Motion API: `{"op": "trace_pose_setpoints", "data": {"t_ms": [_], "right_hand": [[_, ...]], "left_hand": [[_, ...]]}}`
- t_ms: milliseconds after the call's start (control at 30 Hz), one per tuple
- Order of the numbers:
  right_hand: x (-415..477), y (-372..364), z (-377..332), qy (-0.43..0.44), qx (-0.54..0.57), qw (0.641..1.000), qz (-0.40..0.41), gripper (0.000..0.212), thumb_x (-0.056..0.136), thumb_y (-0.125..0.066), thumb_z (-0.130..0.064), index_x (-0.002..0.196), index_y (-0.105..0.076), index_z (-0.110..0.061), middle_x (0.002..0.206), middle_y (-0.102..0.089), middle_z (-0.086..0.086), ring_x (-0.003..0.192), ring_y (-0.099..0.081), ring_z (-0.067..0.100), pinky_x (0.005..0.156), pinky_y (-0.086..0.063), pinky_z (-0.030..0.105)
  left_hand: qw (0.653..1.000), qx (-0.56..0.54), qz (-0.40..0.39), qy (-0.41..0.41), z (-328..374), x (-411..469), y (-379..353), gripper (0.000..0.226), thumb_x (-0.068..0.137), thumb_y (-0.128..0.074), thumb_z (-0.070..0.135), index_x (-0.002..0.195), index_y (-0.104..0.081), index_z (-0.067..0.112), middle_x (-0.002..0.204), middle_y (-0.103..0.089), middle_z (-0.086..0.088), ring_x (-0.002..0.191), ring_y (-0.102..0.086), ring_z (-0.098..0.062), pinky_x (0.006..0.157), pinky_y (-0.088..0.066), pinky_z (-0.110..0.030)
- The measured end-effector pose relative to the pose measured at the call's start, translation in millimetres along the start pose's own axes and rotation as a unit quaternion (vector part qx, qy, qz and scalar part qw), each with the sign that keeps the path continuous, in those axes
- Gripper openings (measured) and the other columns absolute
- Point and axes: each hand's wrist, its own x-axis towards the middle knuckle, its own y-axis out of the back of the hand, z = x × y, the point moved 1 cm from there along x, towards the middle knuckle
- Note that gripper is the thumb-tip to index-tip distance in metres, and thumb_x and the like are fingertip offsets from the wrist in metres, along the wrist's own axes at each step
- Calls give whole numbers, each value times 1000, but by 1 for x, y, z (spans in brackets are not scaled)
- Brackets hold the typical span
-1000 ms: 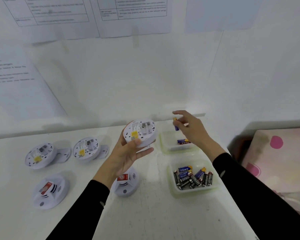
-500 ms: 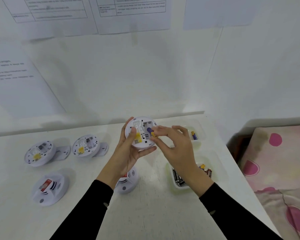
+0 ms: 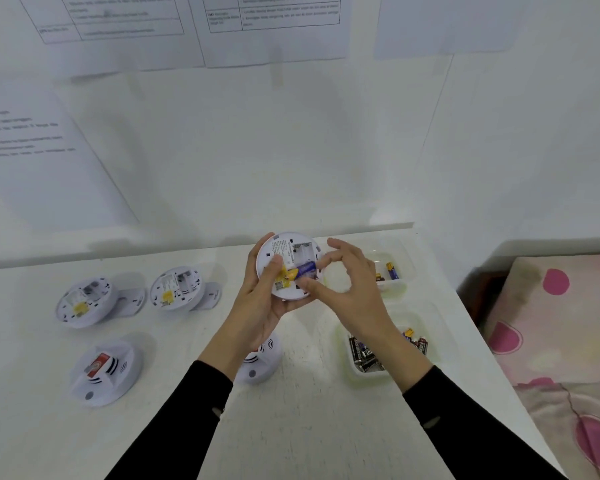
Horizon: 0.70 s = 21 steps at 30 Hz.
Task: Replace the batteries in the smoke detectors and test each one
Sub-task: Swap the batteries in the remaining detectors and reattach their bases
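Observation:
My left hand holds a round white smoke detector with its back side up, thumb on the yellow sticker. A blue and yellow battery lies across the open battery bay. My right hand pinches the battery's right end with thumb and fingertips. On the white table two more detectors lie back side up, one at the far left and one beside it, each next to its mounting plate. Two lie face up: one at the front left, one partly hidden under my left wrist.
A far clear tray holds a few blue batteries. A nearer clear tray holds several black batteries, partly hidden by my right forearm. Printed sheets hang on the white wall. A pink dotted cloth lies beyond the table's right edge.
My right hand carried the blue battery from above the far tray to the detector. The battery now lies flatter across the bay, and the right fingers have spread.

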Motion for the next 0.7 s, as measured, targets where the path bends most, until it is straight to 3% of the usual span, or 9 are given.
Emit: {"op": "trace_pose_setpoints", "data": {"t_ms": [67,133,233,333,433,533,700], "right_hand": [[5,2,-1,-8,19,999,-33,28,77,-78,-34,99,-61,-37,129,-50,-23,124,-41,12,97,-36,24],[9,2,-1,6,-4,999,-49,32,80,-75,-35,108,-61,-40,126,-52,-22,121,-42,13,95,-38,26],[14,1,-1,101,-128,986,-38,35,85,-69,-39,119,-62,-42,137,-47,-14,118,-35,12,97,-34,24],[18,-1,-1,204,-200,957,-52,29,88,-60,-38,115,-69,-35,129,-56,-8,111,-39,17,96,-39,27],[18,1,-5,225,-136,964,-51,23,90,-63,-21,112,-70,-16,109,-64,-4,99,-50,10,88,-43,23],[13,5,-12,185,-27,982,-29,24,90,-64,-6,113,-65,-13,101,-64,-7,88,-59,4,81,-44,13],[3,1,-5,222,-75,972,6,16,86,-68,-8,100,-67,-16,95,-66,-10,90,-62,7,88,-46,32]], "left_hand": [[1000,-6,4,4,-3,0,-2,38,105,-42,20,141,-44,31,132,-64,-10,115,-65,-38,82,-59,-50],[999,-24,18,10,-8,1,-3,39,105,-42,20,143,-43,30,134,-63,-12,116,-64,-40,85,-59,-50],[998,-39,39,17,-14,2,-3,38,106,-42,21,143,-42,29,131,-65,-12,114,-65,-39,85,-59,-49],[999,-33,32,24,-14,2,-3,36,106,-42,22,142,-43,29,126,-68,-13,113,-66,-38,87,-59,-49],[998,-43,27,25,-13,1,-3,35,106,-42,19,140,-45,26,129,-65,-16,114,-66,-36,85,-59,-50],[999,-45,15,20,-11,-1,-3,34,106,-41,17,140,-44,24,126,-68,-14,113,-67,-35,84,-59,-49],[999,-39,21,17,-10,0,0,38,106,-41,20,143,-41,24,133,-63,-17,113,-66,-40,83,-59,-47]]}}
